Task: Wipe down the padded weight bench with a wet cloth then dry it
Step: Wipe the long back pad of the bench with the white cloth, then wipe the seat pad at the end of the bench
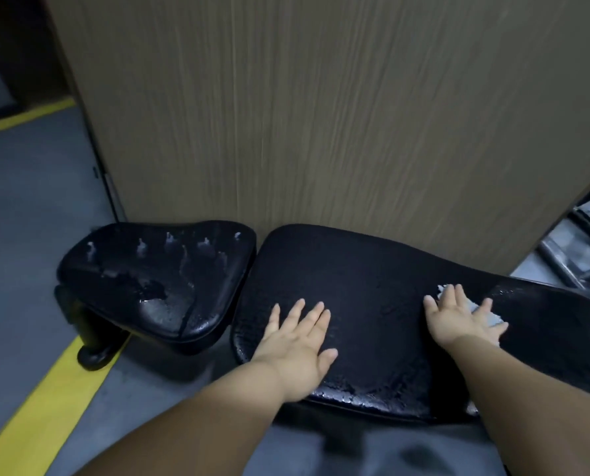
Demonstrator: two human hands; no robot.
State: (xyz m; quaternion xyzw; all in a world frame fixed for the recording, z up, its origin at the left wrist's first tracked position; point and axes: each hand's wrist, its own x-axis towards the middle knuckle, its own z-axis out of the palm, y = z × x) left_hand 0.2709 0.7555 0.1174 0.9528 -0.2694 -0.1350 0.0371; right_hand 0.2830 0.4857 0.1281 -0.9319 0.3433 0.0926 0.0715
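The black padded weight bench has a long back pad (372, 290) and a separate seat pad (156, 280) to its left. Both pads glisten with water drops and streaks. My left hand (297, 341) rests flat on the near left part of the back pad, fingers straight and spread. My right hand (458, 316) presses flat on a pale cloth (491, 319), which lies on the pad's right part and shows only at the edges around my fingers.
A tall wood-grain panel (321, 115) stands right behind the bench. Grey floor with a yellow stripe (42, 410) lies at the left. The bench's black foot (94, 341) stands on that stripe. Dark metal frame bars (575, 255) show at the right.
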